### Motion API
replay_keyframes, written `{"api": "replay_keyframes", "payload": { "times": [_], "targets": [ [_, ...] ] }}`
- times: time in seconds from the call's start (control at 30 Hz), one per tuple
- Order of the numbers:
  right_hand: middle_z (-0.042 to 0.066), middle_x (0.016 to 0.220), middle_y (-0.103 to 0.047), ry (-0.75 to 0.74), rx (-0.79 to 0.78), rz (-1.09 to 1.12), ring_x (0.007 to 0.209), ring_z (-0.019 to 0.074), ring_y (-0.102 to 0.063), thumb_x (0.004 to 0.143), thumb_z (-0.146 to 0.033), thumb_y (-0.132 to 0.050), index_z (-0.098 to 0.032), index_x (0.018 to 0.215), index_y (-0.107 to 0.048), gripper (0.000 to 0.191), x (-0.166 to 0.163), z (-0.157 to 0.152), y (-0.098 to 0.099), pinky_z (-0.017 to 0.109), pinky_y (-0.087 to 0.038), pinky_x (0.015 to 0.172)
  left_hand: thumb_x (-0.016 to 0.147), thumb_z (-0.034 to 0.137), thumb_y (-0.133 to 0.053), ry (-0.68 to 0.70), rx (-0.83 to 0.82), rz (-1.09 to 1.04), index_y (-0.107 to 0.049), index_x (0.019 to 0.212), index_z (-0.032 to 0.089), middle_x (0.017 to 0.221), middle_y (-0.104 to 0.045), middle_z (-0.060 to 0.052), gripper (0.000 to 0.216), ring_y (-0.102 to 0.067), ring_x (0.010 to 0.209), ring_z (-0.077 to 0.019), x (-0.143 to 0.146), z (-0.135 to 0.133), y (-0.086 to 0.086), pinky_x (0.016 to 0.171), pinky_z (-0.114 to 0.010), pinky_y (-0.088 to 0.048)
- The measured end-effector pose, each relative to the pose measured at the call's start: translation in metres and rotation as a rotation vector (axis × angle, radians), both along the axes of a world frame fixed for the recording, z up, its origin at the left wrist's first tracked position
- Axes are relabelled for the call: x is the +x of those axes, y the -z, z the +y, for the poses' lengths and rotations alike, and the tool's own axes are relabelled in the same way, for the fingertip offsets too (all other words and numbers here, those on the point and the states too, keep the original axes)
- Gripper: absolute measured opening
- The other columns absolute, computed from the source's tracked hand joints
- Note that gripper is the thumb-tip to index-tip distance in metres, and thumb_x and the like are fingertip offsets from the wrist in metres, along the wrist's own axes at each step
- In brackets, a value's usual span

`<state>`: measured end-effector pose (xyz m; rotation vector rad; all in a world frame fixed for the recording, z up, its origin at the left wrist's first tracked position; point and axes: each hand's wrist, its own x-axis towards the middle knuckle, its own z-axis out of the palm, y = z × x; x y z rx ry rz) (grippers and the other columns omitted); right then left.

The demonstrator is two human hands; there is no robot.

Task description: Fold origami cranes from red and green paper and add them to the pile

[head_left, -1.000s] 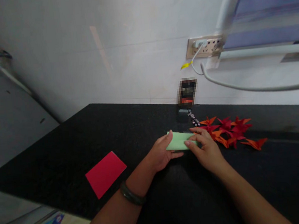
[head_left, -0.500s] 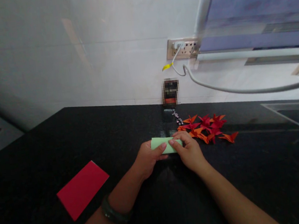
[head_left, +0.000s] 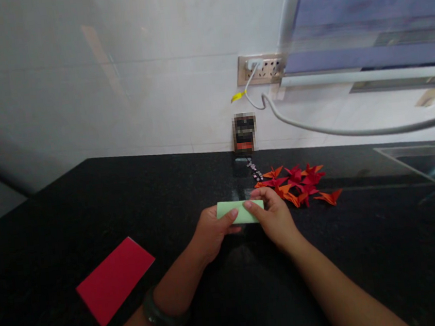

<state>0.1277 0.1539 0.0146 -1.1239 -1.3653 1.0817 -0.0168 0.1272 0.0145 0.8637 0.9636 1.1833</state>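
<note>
Black speckled countertop (head_left: 90, 207) against a pale tiled wall, w/ a socket strip (head_left: 260, 69) up top and a grey cable (head_left: 334, 131) trailing off to the right. The green paper (head_left: 242, 211) sits mid-counter, folded into a long narrow strip and pinched from both ends. Can't tell if it's lifted or resting flat on the stone tbh.

The left hand (head_left: 209, 231) has its thumb on top near the left end w/ the other fingers curled under. The right hand (head_left: 276, 219) does the same on the right end, thumb on top and index hooked over the far edge. So both are closed on the strip, not spread.

Imo, for a clean crease here:
- line up the long edges first and check both corners before pressing
- press it down on the counter rather than creasing it in the air
- run a thumbnail from the middle outward, not end to end, so it doesn't skew

There's a pile of red/orange folded shapes (head_left: 299, 183) just beyond the right hand, so watch the knuckles don't knock them. A spare red sheet (head_left: 115, 280) lies well off to the left, past the wrist w/ the dark bracelet (head_left: 161, 316).
</note>
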Motion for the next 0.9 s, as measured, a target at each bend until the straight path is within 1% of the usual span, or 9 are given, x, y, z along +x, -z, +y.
{"api": "replay_keyframes", "payload": {
  "times": [0.07,0.1,0.17,0.27,0.37,0.63,0.9],
  "targets": [
    [-0.002,0.071,-0.056,-0.043,-0.116,0.153,0.059,0.0122,-0.053,0.061,-0.035,-0.068,-0.020,0.094,-0.050,0.040,-0.0011,-0.0005,-0.0004,0.023,-0.042,0.050,0.065,0.029,-0.069,-0.025,0.008,-0.002,-0.064,0.091,0.009,0.087,-0.067,-0.009,0.033,-0.062,0.072,-0.0163,-0.0007,0.0012,0.0010,0.057,-0.023,-0.051],
    [-0.002,0.072,-0.057,-0.071,-0.168,0.183,0.058,0.0123,-0.053,0.060,-0.036,-0.069,-0.019,0.093,-0.051,0.042,-0.0013,-0.0008,-0.0006,0.022,-0.041,0.047,0.066,0.029,-0.069,-0.041,0.013,-0.004,-0.064,0.091,0.009,0.087,-0.067,-0.009,0.033,-0.062,0.073,-0.0164,-0.0012,0.0018,0.0015,0.057,-0.023,-0.051],
    [0.000,0.069,-0.058,-0.116,-0.222,0.182,0.056,0.0118,-0.052,0.061,-0.039,-0.068,-0.016,0.084,-0.056,0.035,-0.0012,-0.0016,-0.0007,0.020,-0.039,0.043,0.066,0.029,-0.068,-0.064,0.021,-0.010,-0.063,0.091,0.009,0.087,-0.066,-0.009,0.032,-0.062,0.073,-0.0158,-0.0021,0.0028,0.0024,0.056,-0.022,-0.051],
    [-0.001,0.062,-0.056,-0.111,-0.206,0.174,0.052,0.0098,-0.048,0.064,-0.040,-0.066,-0.014,0.071,-0.058,0.028,-0.0006,-0.0021,-0.0006,0.019,-0.037,0.041,0.066,0.027,-0.068,-0.072,0.013,-0.020,-0.063,0.090,0.009,0.086,-0.066,-0.009,0.031,-0.061,0.071,-0.0147,-0.0029,0.0033,0.0022,0.055,-0.021,-0.051],
    [-0.002,0.058,-0.054,-0.090,-0.202,0.173,0.050,0.0089,-0.046,0.064,-0.039,-0.066,-0.014,0.067,-0.059,0.027,-0.0004,-0.0019,-0.0011,0.018,-0.035,0.040,0.066,0.027,-0.069,-0.064,0.007,-0.015,-0.063,0.090,0.008,0.087,-0.066,-0.010,0.031,-0.061,0.072,-0.0151,-0.0027,0.0030,0.0008,0.056,-0.021,-0.051],
    [-0.002,0.056,-0.052,-0.093,-0.193,0.158,0.048,0.0082,-0.043,0.066,-0.040,-0.065,-0.014,0.067,-0.058,0.027,0.0010,-0.0010,0.0005,0.018,-0.034,0.039,0.066,0.027,-0.068,-0.058,0.000,0.005,-0.063,0.091,0.007,0.087,-0.066,-0.010,0.032,-0.061,0.072,-0.0150,-0.0027,0.0037,0.0006,0.055,-0.021,-0.051],
    [-0.002,0.058,-0.055,-0.094,-0.201,0.127,0.050,0.0095,-0.045,0.065,-0.041,-0.064,-0.014,0.071,-0.060,0.028,0.0008,-0.0007,0.0002,0.020,-0.035,0.041,0.065,0.028,-0.070,-0.054,-0.002,0.024,-0.063,0.089,0.008,0.084,-0.066,-0.009,0.033,-0.061,0.069,-0.0142,-0.0029,0.0030,0.0002,0.054,-0.021,-0.050]
  ]
}}
